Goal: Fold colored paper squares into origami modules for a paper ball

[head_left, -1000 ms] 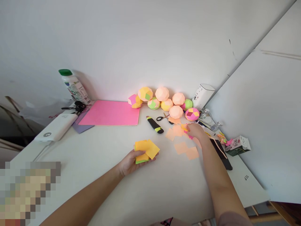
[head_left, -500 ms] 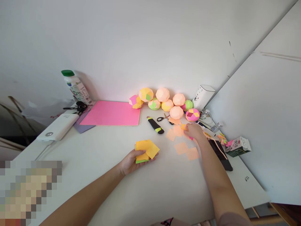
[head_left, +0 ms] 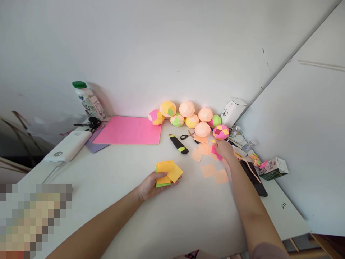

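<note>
My left hand is closed round a small stack of square sticky notes, mostly yellow-orange with green underneath. One yellow note is fanned out to the right under my thumb. Over at the right, my right hand reaches down to the table, fingers pinched at a small yellow sticky note, of which only a corner shows. A pink note lies just beneath these fingers, partly covered. Loose peach notes are spread beside and in front of the hand.
Faceted paper balls line the wall. A utility knife and scissors lie before them. A pink sheet, a bottle and a white power bank stand left. A black pouch and a carton are right.
My right hand has shifted slightly, and the yellow note at its fingertips has tilted. More of the pink note shows beneath. My left hand keeps its stack in place.
</note>
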A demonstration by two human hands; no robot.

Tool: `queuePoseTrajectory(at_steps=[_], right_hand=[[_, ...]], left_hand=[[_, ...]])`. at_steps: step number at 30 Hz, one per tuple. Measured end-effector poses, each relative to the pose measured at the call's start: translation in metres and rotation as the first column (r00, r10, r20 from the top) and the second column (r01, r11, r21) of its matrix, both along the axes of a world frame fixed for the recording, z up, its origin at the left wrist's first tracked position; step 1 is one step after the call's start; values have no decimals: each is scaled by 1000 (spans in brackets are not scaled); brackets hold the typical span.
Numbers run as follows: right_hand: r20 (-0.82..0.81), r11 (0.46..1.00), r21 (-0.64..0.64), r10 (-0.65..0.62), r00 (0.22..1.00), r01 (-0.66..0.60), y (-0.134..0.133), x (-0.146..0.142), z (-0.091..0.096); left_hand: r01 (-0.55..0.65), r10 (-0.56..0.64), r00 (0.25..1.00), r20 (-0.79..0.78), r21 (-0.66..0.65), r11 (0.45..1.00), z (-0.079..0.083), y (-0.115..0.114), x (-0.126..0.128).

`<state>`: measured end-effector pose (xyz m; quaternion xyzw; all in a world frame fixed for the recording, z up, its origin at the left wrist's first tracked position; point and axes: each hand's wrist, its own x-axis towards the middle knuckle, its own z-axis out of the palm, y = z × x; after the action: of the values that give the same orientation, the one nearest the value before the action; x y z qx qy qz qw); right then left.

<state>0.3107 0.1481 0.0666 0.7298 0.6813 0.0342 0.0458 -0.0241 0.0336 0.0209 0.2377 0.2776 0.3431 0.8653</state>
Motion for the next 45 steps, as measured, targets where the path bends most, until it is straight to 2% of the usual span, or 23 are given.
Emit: queuePoseTrajectory(at_steps=[4, 9, 14, 20, 27, 29, 31, 33, 35, 37, 39, 43, 45], right_hand=[[-108, 999, 45, -11, 994, 16, 0, 8, 11], [-272, 997, 66, 42, 961, -25, -8, 12, 27], [-555, 980, 2, 165, 815, -197, -13, 3, 25], [-521, 981, 44, 185, 833, -191, -8, -11, 12], [-604, 982, 110, 188, 775, -153, -10, -14, 20], [-719, 982, 73, 172, 673, -172, -16, -20, 25], [-880, 974, -12, 97, 465, -227, -24, -33, 29], [-963, 947, -104, -19, 269, -305, -33, -49, 29], [-978, 899, -165, -97, 184, -405, -43, -69, 23], [-976, 850, -203, -136, 171, -486, -52, -88, 14], [-971, 836, -212, -121, 207, -507, -62, -105, 4], [-948, 870, -51, 112, 298, -490, -79, -126, -7], [-932, 869, 11, 189, 310, -495, -86, -132, -8]], left_hand=[[4, -4, 1000, 8, 7, 1000, 2, 0, 0], [-4, 4, 1000, 4, -10, 1000, 2, 0, 0], [-1, 1, 1000, 0, -8, 1000, 0, 0, 0], [-5, 5, 1000, -7, -9, 1000, 0, 0, 0], [24, -24, 1000, 10, 53, 998, 1, 1, 1], [30, -30, 1000, 0, 72, 997, 0, 1, 1], [36, -36, 999, -5, 99, 994, 0, 1, 1], [42, -43, 999, 5, 122, 992, 0, 1, 1], [50, -54, 998, 28, 136, 989, 1, 1, 2], [63, -69, 997, 43, 133, 989, 2, 0, 3], [68, -74, 996, 53, 111, 992, 2, -1, 3], [79, -81, 996, 32, 57, 995, -1, -2, 2], [84, -85, 996, 15, 50, 995, -2, -3, 2]])
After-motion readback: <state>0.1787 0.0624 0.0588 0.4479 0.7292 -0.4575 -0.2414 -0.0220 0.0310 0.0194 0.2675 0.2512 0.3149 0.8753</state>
